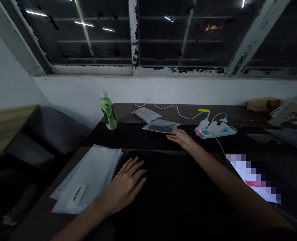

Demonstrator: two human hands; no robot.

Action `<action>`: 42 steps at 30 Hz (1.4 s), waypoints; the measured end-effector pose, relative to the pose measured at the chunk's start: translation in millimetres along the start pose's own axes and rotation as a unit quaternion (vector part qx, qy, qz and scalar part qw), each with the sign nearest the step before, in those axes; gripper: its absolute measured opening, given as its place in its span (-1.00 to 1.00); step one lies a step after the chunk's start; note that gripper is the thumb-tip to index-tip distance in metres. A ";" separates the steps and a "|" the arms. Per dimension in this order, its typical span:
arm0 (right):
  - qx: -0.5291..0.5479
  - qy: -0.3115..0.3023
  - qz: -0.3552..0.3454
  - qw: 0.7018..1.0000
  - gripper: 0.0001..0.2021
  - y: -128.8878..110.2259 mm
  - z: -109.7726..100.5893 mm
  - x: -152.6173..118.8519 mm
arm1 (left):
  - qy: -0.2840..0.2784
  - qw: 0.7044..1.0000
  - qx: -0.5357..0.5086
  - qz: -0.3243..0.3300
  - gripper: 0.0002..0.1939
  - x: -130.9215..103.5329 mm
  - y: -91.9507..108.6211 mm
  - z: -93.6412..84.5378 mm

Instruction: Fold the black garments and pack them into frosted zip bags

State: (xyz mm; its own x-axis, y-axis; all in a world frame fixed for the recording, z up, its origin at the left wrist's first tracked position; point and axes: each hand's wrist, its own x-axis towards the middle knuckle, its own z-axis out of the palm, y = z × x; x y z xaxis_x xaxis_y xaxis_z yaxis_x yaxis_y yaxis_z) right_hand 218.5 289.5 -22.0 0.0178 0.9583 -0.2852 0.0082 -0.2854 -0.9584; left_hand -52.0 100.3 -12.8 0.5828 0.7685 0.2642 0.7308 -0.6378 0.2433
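My right hand (180, 138) grips the near right corner of a small clear plastic packet (161, 126) with something dark inside, at the back of the desk. Another small whitish packet (146, 114) lies just behind it, to the left. My left hand (128, 182) rests flat with fingers spread on a black cloth (168, 194), holding nothing. Beside its wrist, on the left, lie several large frosted plastic bags (90, 177), the top one bearing a barcode label (77, 195).
A green bottle (108, 112) stands at the back left. A white power strip (216, 130) with plugs and cables lies right of my right hand. A lit screen (254, 180) is at the right, and a brown bag (263, 104) at the back right.
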 end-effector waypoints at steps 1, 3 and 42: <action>0.022 -0.008 -0.013 1.000 -0.81 -1.9 -1.3 -8.1 | 0.014 0.999 -0.030 -0.001 -0.70 0.7 3.3 -3.1; 0.055 -0.031 -0.035 0.997 -0.79 -6.6 -6.1 -27.6 | 0.053 0.994 -0.098 -0.013 -0.75 2.4 9.5 -10.0; -0.544 -0.038 -0.565 0.620 -0.72 90.9 7.9 -291.7 | 0.133 0.980 0.095 0.117 -0.68 -58.3 119.3 16.6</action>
State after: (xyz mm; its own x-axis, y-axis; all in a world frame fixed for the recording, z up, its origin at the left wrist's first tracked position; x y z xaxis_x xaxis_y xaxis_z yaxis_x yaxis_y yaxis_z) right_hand 206.2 -15.9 -26.1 -0.6597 0.5424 0.5202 0.6423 0.7663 0.0155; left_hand 7.1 -19.8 -14.7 0.6485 0.5453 0.5312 0.6552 -0.7550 -0.0248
